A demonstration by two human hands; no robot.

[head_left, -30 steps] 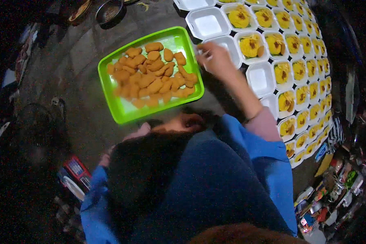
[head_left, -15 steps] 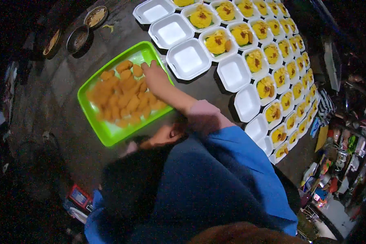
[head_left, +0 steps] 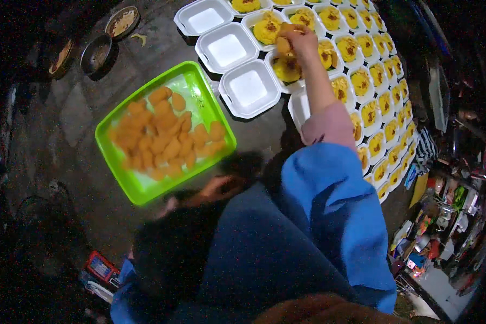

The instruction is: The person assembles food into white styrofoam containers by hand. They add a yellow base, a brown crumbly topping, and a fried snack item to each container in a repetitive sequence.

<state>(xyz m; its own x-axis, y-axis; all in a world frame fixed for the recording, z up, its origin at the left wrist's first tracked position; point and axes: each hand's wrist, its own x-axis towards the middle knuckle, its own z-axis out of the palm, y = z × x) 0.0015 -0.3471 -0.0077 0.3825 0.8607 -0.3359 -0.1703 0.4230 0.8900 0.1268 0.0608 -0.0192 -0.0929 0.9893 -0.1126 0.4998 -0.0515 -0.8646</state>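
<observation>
My right hand (head_left: 301, 40) is closed on golden-brown breaded nuggets (head_left: 283, 46), above an open white foam box (head_left: 271, 69) of yellow rice. That rice is partly shaded by the hand. To the left, a bright green tray (head_left: 229, 141) holds a heap of similar nuggets (head_left: 164, 135) on a pale lining. What looks like my left hand (head_left: 217, 188) rests in shadow by the tray's near edge, its fingers too dark to make out.
Rows of open boxes with yellow rice (head_left: 360, 81) spread to the right. Several bare foam boxes (head_left: 249, 88) stand beside the tray. Dark bowls (head_left: 97, 55) lie at far left, and a pile of mixed household items (head_left: 443, 216) at right.
My right hand has left the green tray and moved right and away over the rice boxes, carrying nuggets. The left hand stays about where it was.
</observation>
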